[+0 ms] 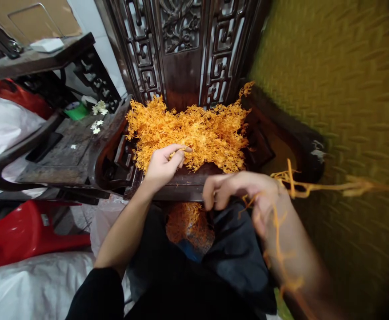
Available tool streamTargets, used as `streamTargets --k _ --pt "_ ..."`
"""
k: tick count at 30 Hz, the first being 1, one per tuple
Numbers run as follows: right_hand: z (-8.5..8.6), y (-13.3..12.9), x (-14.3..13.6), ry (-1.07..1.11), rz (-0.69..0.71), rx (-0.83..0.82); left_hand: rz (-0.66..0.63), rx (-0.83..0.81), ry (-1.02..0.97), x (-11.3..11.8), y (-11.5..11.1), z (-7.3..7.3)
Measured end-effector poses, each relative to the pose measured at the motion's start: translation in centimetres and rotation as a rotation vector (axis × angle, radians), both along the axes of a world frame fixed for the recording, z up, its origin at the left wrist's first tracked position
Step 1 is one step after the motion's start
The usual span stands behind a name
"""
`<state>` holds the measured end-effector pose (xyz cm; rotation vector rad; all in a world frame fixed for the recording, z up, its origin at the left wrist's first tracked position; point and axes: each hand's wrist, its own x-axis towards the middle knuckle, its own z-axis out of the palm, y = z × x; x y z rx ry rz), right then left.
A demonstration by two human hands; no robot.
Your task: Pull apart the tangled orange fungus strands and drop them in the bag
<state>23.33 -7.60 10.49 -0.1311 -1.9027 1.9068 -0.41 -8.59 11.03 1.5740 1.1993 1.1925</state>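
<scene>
A heaped pile of orange, finely branched sprigs point(210, 131), plastic-looking, lies on the seat of a dark carved wooden chair point(184, 80). At the pile's front edge my left hand point(166, 164) is closed, thumb and fingers pinching a thin orange stem. My right hand point(241, 191) is nearer to me and to the right, blurred, with its fingers curled. Orange sprigs point(289, 182) run through and around that hand. One long strand sticks out to the right and others hang along the wrist. The curled fingers partly hide the grip.
Below the seat, between my knees, is a bag point(190, 226) with more orange pieces. Left stand a second wooden chair point(57, 151) with green tape point(76, 111), a red plastic stool point(30, 231) and white sacks point(34, 289). A yellow-brown textured surface point(341, 111) fills the right side.
</scene>
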Motion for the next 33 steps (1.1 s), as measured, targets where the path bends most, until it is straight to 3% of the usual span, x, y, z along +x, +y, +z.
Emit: streamTargets --k 2,5,7,10,16,20,22,25,27,28,31,33 --pt "-1.1 -0.1 -0.7 -0.356 0.163 0.156 0.030 0.023 0.009 -0.1 0.1 -0.2" --pt "-3.2 -0.2 -2.2 -0.831 0.017 0.407 0.062 0.048 0.035 -0.1 0.0 -0.4" --pt "-4.0 -0.2 -2.7 -0.984 -0.027 0.481 0.073 0.075 0.091 -0.1 -0.1 -0.2" --pt "-3.5 0.2 -2.5 -0.799 -0.097 0.420 0.060 0.152 0.224 0.0 -0.5 0.2" --pt "-1.6 0.1 -4.2 0.013 -0.663 -0.237 -0.085 0.360 0.523 1.4 -1.3 0.0" --pt "-2.2 0.2 -6.1 0.129 -1.026 -0.336 -0.071 0.338 0.751 3.2 -2.2 -0.6" --pt "-2.3 1.1 -5.6 0.180 -1.102 -0.404 -0.084 0.291 0.766 4.0 -3.0 -0.2" --pt "-2.0 3.1 -3.2 0.400 -1.270 -0.526 -0.311 0.161 0.579 4.6 -4.3 1.0" --pt "-1.8 3.8 -1.6 0.496 -1.364 -0.466 -0.420 0.068 0.398 4.4 -4.4 1.5" --pt "-1.7 3.6 -1.2 0.429 -1.340 -0.404 -0.394 0.035 0.315 4.1 -4.1 1.6" --pt "-1.7 1.8 -1.7 0.106 -1.219 -0.013 -0.143 -0.051 0.064 3.2 -2.1 1.2" --pt "-1.6 0.2 -2.7 -0.024 -1.136 0.276 -0.053 -0.136 -0.080 2.8 -0.9 0.6"
